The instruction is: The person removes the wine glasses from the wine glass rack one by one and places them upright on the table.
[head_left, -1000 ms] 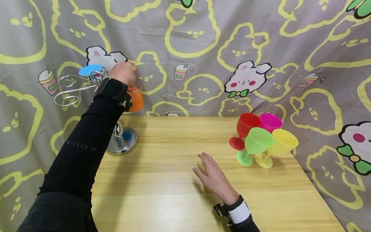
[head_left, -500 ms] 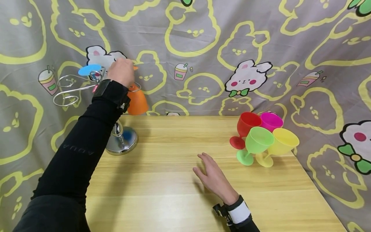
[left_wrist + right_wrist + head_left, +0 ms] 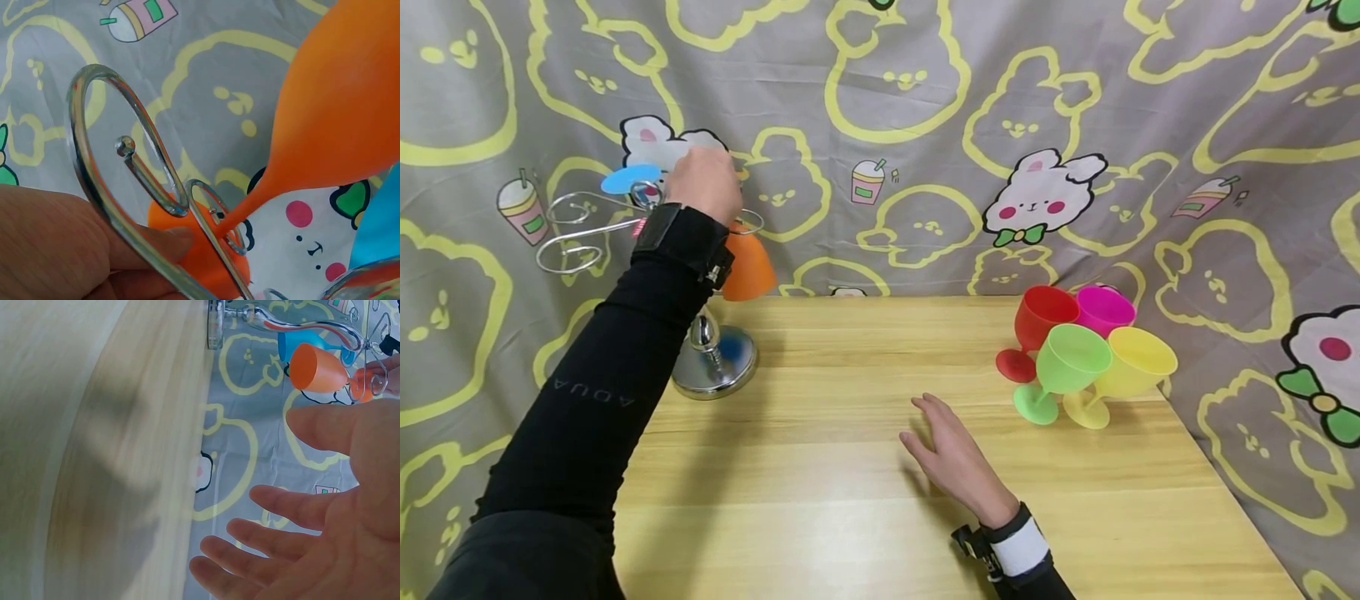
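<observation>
Left grip holds an orange goblet (upside down).

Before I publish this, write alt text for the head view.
A person's left hand holds an orange goblet upside down at a silver wire rack on a wooden table. The empty right hand is nearer the viewer; a red goblet, a magenta one, a green one and a yellow one stand clustered at right.

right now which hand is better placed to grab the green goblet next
Likely the right hand: it is empty and nearer the green goblet, while the left hand pinches the orange goblet at the rack.
</observation>
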